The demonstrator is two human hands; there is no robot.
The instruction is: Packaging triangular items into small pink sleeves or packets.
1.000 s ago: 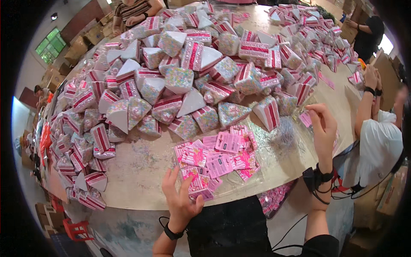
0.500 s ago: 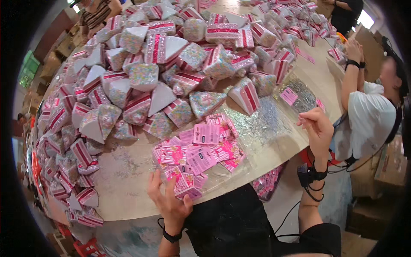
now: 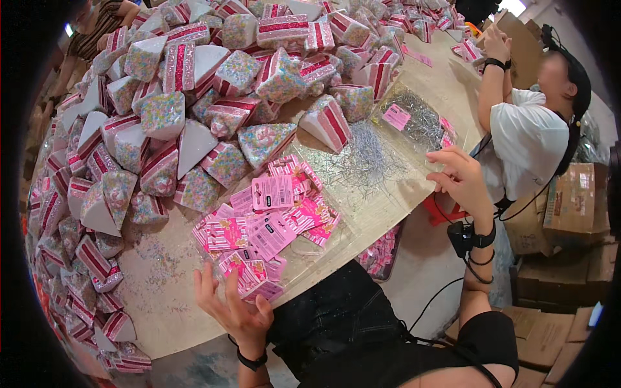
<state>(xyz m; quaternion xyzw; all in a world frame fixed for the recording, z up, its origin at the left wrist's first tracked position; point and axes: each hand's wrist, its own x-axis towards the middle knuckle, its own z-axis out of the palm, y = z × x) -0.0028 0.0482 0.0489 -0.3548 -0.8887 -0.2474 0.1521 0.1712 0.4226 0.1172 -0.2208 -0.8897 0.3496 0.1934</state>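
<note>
My left hand (image 3: 234, 312) rests at the table's front edge with its fingers spread, holding nothing; its fingertips touch or nearly touch a pile of pink printed cards (image 3: 272, 233) on a clear plastic sheet. My right hand (image 3: 460, 181) is raised over the table's right edge, thumb and fingers drawn together in a loose pinch. Anything between those fingertips is too small to make out. Thin silvery strands, like fine pins or tag fasteners (image 3: 365, 155), lie scattered between the cards and a clear shallow tray (image 3: 414, 119), which holds more strands and a few pink cards.
Many glittery cake-slice-shaped pieces (image 3: 163, 116) are heaped across the left and back of the table (image 3: 174, 304). A bin of pink packets (image 3: 381, 252) stands below the front edge. At the right sits a co-worker (image 3: 530, 123) in a white shirt, beside stacked cardboard boxes (image 3: 569, 278).
My view has turned, so the table's contents sit further left in the picture. My right hand's pinch looks looser; my left hand stays by the cards.
</note>
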